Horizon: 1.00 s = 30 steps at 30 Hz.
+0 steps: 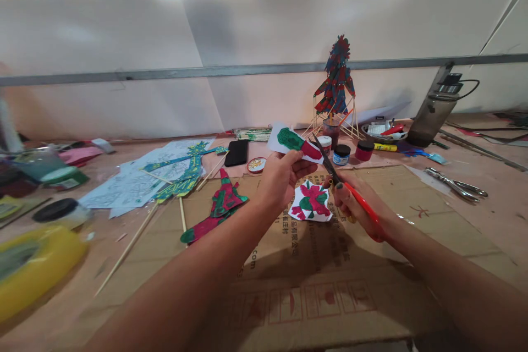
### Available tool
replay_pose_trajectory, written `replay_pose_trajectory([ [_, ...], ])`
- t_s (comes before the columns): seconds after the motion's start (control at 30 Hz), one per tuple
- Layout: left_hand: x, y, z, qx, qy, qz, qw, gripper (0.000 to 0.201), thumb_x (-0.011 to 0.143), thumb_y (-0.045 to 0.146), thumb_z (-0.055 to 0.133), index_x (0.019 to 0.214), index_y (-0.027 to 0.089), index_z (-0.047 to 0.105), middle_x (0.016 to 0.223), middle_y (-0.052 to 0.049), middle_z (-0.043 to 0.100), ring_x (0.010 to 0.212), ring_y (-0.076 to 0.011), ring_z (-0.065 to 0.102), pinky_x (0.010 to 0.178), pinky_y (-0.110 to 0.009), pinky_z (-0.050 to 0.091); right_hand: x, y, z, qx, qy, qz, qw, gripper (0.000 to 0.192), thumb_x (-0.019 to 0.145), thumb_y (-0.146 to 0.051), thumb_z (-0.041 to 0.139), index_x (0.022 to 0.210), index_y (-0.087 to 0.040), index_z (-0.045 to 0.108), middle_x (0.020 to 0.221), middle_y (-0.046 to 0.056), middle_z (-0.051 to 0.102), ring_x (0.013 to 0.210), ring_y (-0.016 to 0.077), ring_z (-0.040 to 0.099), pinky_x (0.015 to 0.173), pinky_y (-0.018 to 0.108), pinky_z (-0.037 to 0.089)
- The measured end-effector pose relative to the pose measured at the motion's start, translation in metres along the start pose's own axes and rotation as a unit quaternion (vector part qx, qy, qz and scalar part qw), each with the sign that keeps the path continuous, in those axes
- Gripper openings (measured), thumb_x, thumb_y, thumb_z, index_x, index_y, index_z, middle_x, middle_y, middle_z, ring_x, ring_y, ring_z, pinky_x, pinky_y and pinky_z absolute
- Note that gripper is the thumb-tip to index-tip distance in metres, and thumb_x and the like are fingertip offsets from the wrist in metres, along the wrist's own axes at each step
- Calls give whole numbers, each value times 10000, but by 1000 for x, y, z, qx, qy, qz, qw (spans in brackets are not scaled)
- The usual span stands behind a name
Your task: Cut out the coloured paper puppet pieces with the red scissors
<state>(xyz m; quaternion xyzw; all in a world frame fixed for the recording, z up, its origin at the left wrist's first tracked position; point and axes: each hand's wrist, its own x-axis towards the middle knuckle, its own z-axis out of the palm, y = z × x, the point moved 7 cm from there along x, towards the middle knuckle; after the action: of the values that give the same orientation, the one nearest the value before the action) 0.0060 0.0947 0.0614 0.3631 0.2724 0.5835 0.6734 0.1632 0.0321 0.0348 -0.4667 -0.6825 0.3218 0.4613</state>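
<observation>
Pinched in my left hand is a piece of white paper painted with a green and crimson shape. My right hand grips red-handled scissors, their dark blades slanting up to the right edge of that paper; I cannot tell whether the blades are cutting into it. Below, between my hands, a second painted paper piece with crimson and green shapes lies on the flattened cardboard. Left of my left forearm rest crimson and green cutouts.
Blue-yellow cutouts on sticks, line-drawn sheets and a phone lie left. Paint jars and a painted stick-framed figure stand behind. A bottle and pliers-like metal tool are right; yellow tape is front left.
</observation>
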Motion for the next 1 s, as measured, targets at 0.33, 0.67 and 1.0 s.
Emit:
replay_pose_trajectory([
  [0.33,2,1,-1,4,0,6,1000,187,614,109,742,723,187,611,674,-7,701,588,-163,684,728,-364,625,-1,5,1,-18,0,21,1000,492,982,-701,569,1051,-241,728,614,-20,522,504,159,456,465,281,373],
  [0.67,2,-2,-3,3,5,-5,1000,171,634,132,755,705,183,608,662,-20,697,611,-166,685,742,-362,619,-2,4,4,1,-5,29,1000,534,976,-733,548,1093,-228,675,614,-39,498,464,135,411,404,259,304],
  [1.0,3,1,-4,6,8,4,1000,222,628,133,761,750,187,584,642,10,675,596,-151,672,715,-343,617,-5,6,5,-33,-6,50,998,572,975,-760,533,1071,-216,683,589,-47,451,476,128,368,440,252,292],
])
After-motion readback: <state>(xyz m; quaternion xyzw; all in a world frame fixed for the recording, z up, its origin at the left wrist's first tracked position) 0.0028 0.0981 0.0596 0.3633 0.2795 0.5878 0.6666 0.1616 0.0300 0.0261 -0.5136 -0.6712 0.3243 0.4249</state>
